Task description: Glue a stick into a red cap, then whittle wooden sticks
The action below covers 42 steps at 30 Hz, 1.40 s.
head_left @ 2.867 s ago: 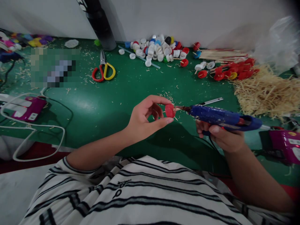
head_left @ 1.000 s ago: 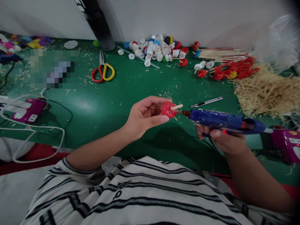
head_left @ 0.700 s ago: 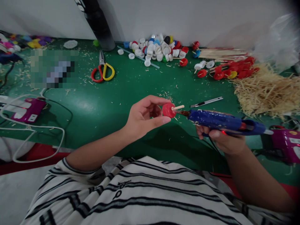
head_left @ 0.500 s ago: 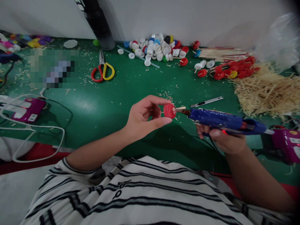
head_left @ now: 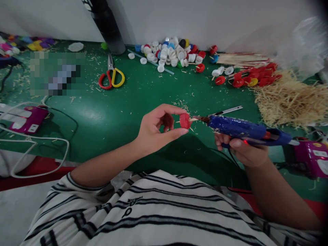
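Observation:
My left hand (head_left: 160, 126) pinches a red bottle cap (head_left: 185, 121) between thumb and forefinger. A thin wooden stick (head_left: 193, 119) runs through the cap and pokes out on both sides. My right hand (head_left: 243, 148) is wrapped round the handle of a blue hot glue gun (head_left: 238, 127), which has a red light glowing near the thumb. The gun's dark nozzle points left at the stick, close to the cap; whether it touches the stick I cannot tell. Just behind the gun lies a utility knife (head_left: 229, 110), partly covered by it.
Scissors (head_left: 112, 77) lie on the green table (head_left: 143, 95). At the back are a dark bottle (head_left: 109, 30), loose caps (head_left: 171, 53) and red caps on sticks (head_left: 256, 77). Wood shavings (head_left: 289, 99) are heaped right. Purple power strips (head_left: 29, 119) and white cables lie left, another strip (head_left: 312, 157) right.
The glue gun's nozzle has drawn slightly back to the right from the cap's face. The cap has turned a little in my left fingers, and more of the stick shows.

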Each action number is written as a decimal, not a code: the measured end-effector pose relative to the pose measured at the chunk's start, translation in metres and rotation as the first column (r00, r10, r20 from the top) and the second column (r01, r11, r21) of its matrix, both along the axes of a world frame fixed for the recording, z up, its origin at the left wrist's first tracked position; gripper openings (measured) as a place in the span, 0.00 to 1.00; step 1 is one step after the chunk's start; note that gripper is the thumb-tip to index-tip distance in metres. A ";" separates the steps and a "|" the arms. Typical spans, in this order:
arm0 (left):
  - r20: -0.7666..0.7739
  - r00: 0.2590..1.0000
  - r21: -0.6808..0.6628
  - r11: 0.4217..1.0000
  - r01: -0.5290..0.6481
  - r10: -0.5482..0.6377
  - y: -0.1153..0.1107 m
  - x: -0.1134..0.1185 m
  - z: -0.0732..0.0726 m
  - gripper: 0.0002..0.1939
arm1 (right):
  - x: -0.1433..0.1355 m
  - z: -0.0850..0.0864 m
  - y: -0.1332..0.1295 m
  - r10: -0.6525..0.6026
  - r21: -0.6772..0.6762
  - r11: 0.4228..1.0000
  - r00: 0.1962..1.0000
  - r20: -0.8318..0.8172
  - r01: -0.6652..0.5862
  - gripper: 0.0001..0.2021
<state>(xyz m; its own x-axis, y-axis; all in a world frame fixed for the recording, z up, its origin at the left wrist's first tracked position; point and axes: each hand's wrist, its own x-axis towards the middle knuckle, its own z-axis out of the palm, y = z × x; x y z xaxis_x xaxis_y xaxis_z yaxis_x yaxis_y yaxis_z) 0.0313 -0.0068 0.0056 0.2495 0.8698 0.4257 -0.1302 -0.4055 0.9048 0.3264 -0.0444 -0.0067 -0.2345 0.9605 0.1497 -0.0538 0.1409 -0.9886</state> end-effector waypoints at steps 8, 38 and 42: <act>0.091 0.992 -0.042 0.995 0.094 -0.090 0.002 -0.002 -0.001 0.23 | -0.013 0.012 0.004 0.086 0.150 0.986 0.995 -0.047 -0.078 0.07; 0.123 0.990 -0.095 0.992 0.085 -0.073 0.002 -0.003 -0.005 0.23 | -0.017 0.019 0.003 0.043 0.133 0.991 0.997 -0.060 -0.034 0.07; 0.155 0.985 -0.084 0.992 0.091 -0.078 0.003 -0.002 -0.005 0.23 | -0.011 0.013 0.002 0.050 0.119 0.992 0.998 -0.028 -0.046 0.08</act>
